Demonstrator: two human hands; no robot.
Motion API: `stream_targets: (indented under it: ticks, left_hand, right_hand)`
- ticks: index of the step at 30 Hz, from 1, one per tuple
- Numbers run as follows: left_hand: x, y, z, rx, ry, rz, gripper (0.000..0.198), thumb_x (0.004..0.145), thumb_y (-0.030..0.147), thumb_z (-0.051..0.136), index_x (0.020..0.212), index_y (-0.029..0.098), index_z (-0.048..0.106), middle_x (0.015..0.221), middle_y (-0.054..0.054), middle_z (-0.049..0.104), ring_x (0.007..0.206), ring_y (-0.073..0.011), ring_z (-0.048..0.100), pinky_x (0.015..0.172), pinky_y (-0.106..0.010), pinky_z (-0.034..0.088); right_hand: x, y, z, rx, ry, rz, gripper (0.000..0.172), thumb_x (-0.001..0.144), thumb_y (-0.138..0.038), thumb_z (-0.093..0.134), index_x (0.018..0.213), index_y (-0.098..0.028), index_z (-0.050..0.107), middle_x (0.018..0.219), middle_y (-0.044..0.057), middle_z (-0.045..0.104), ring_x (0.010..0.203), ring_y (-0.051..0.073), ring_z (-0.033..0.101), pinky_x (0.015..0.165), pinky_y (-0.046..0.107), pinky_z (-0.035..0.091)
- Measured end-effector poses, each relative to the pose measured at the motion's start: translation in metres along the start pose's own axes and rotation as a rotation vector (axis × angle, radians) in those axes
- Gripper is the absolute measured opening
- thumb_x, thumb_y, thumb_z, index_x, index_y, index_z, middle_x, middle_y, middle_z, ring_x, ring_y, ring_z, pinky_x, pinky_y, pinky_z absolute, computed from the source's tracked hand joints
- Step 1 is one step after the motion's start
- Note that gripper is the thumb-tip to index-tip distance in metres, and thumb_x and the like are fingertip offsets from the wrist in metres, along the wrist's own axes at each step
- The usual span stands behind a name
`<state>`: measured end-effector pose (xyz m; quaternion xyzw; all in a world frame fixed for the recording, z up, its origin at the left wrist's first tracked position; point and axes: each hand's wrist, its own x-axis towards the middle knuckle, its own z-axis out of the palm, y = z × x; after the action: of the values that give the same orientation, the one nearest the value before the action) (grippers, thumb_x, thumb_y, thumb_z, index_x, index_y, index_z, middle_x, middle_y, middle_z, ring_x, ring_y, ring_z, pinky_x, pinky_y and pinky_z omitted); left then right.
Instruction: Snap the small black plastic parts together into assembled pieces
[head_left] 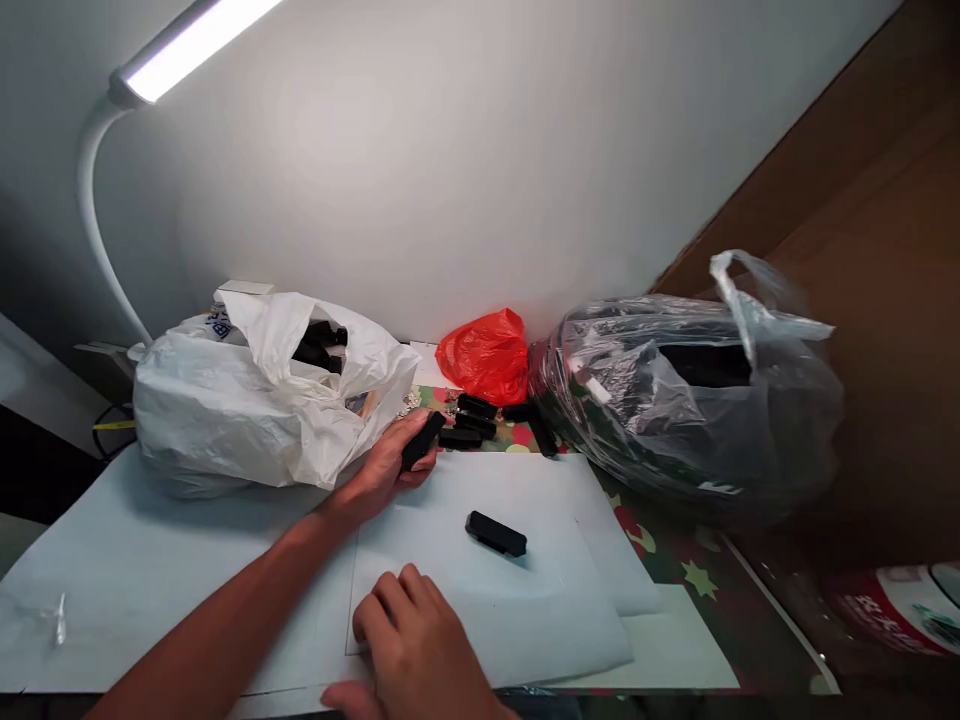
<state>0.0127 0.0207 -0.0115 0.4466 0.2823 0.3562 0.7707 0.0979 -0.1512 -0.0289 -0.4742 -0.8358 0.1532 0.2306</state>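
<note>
My left hand (394,455) reaches toward the back of the table, fingers wrapped round a black oblong plastic piece (422,442). A similar black piece (496,534) lies alone on the white sheet (555,590), right of both hands. Near the front edge, my right hand (412,635) rests over the sheet with bent fingers and the thumb out to the side; nothing shows in it. Just beyond my left hand, several more black pieces (474,425) lie grouped together. Small shiny bits (411,402), too small to name, are beside them.
A white plastic bag (217,400) with black items inside stands at the left, below a lit lamp (195,45). At the back sits a red plastic bag (486,355). A large clear bag (675,400) fills the right, near a brown panel (862,300).
</note>
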Motion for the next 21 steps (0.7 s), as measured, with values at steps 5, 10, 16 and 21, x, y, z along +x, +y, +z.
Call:
stream_targets:
  ticks: [5,10,16,21]
  left_hand:
    - [-0.001,0.000,0.001,0.027,-0.013,0.008,0.037,0.100,0.057,0.056,0.090,0.021,0.051,0.057,0.008,0.040,0.043,-0.0063,0.021,0.042,-0.020,0.014]
    - [-0.003,0.002,0.004,0.045,-0.023,0.024,0.038,0.100,0.056,0.055,0.085,0.022,0.048,0.056,0.007,0.039,0.042,-0.0062,0.020,0.042,-0.021,0.013]
    - [-0.004,0.001,0.005,0.056,-0.042,0.050,0.038,0.100,0.057,0.053,0.098,0.020,0.057,0.056,0.009,0.038,0.041,-0.0069,0.019,0.041,-0.021,0.012]
    - [-0.005,0.000,0.004,0.038,-0.030,0.026,0.037,0.099,0.057,0.055,0.091,0.021,0.053,0.056,0.007,0.040,0.042,-0.0067,0.022,0.042,-0.021,0.011]
  right_hand:
    - [-0.015,-0.002,0.045,-0.188,0.221,-0.090,0.051,0.088,-0.066,0.075,0.089,-0.018,0.059,0.079,0.007,0.061,0.073,0.025,0.054,0.065,0.039,0.048]
    - [-0.014,-0.006,0.037,-0.163,0.228,-0.049,0.044,0.093,-0.060,0.070,0.100,-0.017,0.060,0.085,0.010,0.063,0.074,0.027,0.055,0.064,0.041,0.048]
    - [-0.016,-0.006,0.030,-0.121,0.218,-0.030,0.040,0.084,-0.050,0.083,0.090,-0.020,0.057,0.083,0.008,0.063,0.071,0.026,0.055,0.060,0.041,0.049]
    - [-0.015,-0.007,0.042,-0.132,0.296,0.005,0.043,0.091,-0.058,0.075,0.083,-0.021,0.054,0.075,0.005,0.057,0.066,0.024,0.054,0.057,0.039,0.049]
